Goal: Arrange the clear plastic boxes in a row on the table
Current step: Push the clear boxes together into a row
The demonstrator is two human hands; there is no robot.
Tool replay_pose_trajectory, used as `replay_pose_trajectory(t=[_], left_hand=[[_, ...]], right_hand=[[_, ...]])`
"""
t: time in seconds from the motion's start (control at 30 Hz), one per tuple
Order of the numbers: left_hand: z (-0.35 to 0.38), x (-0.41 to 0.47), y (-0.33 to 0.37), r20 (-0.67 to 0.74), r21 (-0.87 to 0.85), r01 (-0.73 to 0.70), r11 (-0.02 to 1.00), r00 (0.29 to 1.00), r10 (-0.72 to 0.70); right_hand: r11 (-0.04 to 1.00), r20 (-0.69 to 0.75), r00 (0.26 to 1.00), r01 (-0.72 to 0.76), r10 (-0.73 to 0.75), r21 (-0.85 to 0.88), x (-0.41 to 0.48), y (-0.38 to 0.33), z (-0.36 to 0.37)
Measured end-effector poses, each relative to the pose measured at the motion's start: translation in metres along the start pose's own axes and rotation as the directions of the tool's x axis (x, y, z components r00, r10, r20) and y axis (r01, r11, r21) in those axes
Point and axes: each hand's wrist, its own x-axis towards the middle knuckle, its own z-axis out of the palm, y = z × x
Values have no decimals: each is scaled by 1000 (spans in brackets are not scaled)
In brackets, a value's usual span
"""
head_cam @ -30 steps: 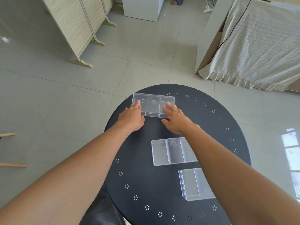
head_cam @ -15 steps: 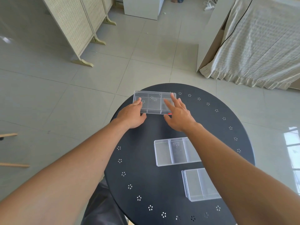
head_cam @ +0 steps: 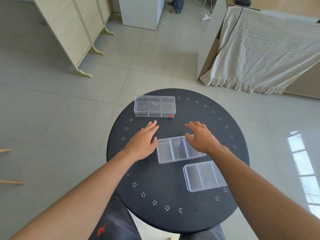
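Observation:
Three clear plastic boxes lie on a round black table [head_cam: 173, 213]. The far box [head_cam: 155, 106] rests alone near the table's far edge, with a small red sticker on its near side. The middle box [head_cam: 176, 150] sits at the table's centre. My left hand [head_cam: 143, 142] is open beside its left end, thumb close to the corner. My right hand [head_cam: 201, 137] hovers open over its right end, fingers spread and curled, hiding that end. The near box [head_cam: 203, 175] lies at the right, partly under my right forearm.
The table's rim carries a ring of small flower-shaped holes. A folding screen [head_cam: 72, 28] stands on the tiled floor at the far left. A cloth-draped piece of furniture [head_cam: 263, 49] stands at the far right. A person's legs [head_cam: 176, 5] show at the top.
Both hands have let go of the far box and drawn back toward me to either end of the middle box. The far box now sits nearer the table's far edge.

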Motion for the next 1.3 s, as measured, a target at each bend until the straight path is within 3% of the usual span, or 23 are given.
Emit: replay_pose_trajectory(t=[0.27, 0.4, 0.67, 1.03, 1.3], left_hand=[[46, -43, 35, 115, 109, -106, 988, 989, 94], [53, -58, 43, 181, 159, -38, 987, 983, 9], [47, -65, 30, 163, 156, 71, 985, 982, -97], [11, -51, 5, 153, 164, 227, 960, 955, -253], [-5, -24, -24, 184, 225, 281, 933, 928, -323]], right_hand=[[997, 51, 996, -66, 68, -49, -57, 21, 22], [995, 118, 989, -75, 83, -73, -72, 26, 37], [987, 54, 992, -108, 115, -115, -77, 0, 57], [981, -52, 999, -17, 7, -194, -52, -44, 82], [984, -1, 999, 40, -41, -173, -24, -66, 84]])
